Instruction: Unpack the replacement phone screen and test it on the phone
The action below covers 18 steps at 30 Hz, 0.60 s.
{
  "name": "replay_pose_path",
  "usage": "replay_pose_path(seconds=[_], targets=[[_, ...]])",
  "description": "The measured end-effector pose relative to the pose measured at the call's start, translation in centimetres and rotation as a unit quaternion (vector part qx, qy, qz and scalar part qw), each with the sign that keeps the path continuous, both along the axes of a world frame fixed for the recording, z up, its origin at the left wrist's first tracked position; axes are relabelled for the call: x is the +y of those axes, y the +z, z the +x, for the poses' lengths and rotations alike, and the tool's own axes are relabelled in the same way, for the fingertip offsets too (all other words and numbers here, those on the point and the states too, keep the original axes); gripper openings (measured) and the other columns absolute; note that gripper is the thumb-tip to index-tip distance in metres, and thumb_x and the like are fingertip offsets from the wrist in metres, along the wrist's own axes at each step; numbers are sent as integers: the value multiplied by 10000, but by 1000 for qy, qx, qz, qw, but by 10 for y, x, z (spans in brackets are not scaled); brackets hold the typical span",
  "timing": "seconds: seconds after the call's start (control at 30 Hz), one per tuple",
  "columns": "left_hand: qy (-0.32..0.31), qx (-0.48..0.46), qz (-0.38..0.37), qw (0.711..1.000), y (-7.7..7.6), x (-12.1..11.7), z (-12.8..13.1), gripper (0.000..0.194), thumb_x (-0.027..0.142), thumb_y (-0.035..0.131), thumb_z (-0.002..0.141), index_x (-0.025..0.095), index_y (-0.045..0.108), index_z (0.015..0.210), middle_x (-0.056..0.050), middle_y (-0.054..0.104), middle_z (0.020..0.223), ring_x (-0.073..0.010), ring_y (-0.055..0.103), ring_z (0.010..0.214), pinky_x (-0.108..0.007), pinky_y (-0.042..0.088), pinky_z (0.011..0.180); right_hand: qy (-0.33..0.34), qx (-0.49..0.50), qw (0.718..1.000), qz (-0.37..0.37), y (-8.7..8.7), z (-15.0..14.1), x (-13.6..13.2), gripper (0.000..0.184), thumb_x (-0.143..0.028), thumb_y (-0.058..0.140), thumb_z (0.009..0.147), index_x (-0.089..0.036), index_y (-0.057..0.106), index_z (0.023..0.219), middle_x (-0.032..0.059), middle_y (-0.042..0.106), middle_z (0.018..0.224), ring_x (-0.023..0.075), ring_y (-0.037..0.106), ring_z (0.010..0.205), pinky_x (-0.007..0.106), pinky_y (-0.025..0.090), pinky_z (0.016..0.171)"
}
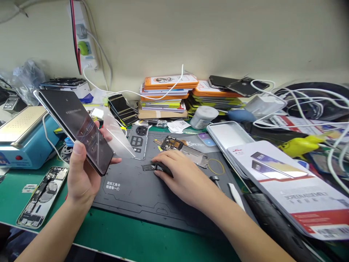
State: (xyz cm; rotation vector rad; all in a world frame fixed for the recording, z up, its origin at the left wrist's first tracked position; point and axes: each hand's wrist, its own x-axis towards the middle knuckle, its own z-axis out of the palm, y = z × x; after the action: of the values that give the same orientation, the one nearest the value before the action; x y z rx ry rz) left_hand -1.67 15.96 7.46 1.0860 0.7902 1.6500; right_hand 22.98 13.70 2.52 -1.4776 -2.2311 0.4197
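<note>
Raised at the left, a black phone screen (79,125) is gripped by its edges in my left hand (84,178), thumb along the near side. A clear plastic film (117,134) sticks out behind my left fingers; whether they hold it I cannot tell. My right hand (177,171) rests low over the dark work mat (131,203), its fingers curled around a small black phone part (148,167). Behind that hand lie an opened circuit assembly (172,143) and a flat grey metal-like piece (195,156). A phone frame (139,140) with camera openings lies further back.
An opened phone (43,196) lies at left, before a blue heating plate (35,142). A screen assembly box (286,185) stands right, with its white tray (231,134) behind. Stacked boxes (166,91), white cables (300,105) and a white jar (204,117) line the back.
</note>
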Motion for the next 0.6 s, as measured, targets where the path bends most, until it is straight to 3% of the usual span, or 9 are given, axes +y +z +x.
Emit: replay_pose_path(seconds=[0.13, 0.3, 0.4, 0.47, 0.6], targets=[[-1, -9, 11, 1000, 1, 1, 0, 615, 657, 753, 848, 204, 748, 1264, -94, 705, 1188, -278, 690, 1034, -345, 714, 530, -21, -26, 999, -32, 6, 9, 1, 165, -166, 694, 984, -225, 727, 1135, 86, 760, 1137, 311, 683, 1093, 483, 570, 928], [5, 1, 38, 999, 1, 3, 2, 550, 637, 685, 902, 211, 757, 1242, -99, 702, 1081, -265, 691, 957, -336, 700, 513, -38, -48, 997, -56, 11, 13, 1, 99, -173, 692, 987, -222, 735, 1061, 72, 765, 1087, 305, 690, 1065, 474, 568, 898], [11, 4, 20, 1000, 1, 1, 0, 619, 683, 729, 840, 219, 754, 1248, -118, 680, 1186, -303, 674, 1030, -344, 694, 501, -41, -48, 997, -51, 10, 12, 1, 97, -183, 672, 992, -221, 734, 1056, 80, 758, 1096, 318, 683, 1068, 497, 566, 898], [-21, -7, 2, 1000, 2, -2, -2, 630, 670, 759, 820, 234, 742, 1275, -130, 666, 1286, -318, 669, 1071, -346, 692, 509, -41, -37, 998, -42, 7, 13, 0, 100, -181, 665, 984, -224, 736, 1040, 84, 756, 1084, 326, 689, 1050, 508, 569, 880], [-162, -73, -30, 984, 2, -8, -7, 580, 628, 762, 853, 348, 688, 1355, -112, 680, 1370, -323, 703, 1034, -360, 676, 472, -35, 2, 999, -14, -5, 15, 1, 108, -213, 680, 956, -244, 748, 1034, 78, 760, 1043, 334, 704, 1007, 523, 573, 849]])
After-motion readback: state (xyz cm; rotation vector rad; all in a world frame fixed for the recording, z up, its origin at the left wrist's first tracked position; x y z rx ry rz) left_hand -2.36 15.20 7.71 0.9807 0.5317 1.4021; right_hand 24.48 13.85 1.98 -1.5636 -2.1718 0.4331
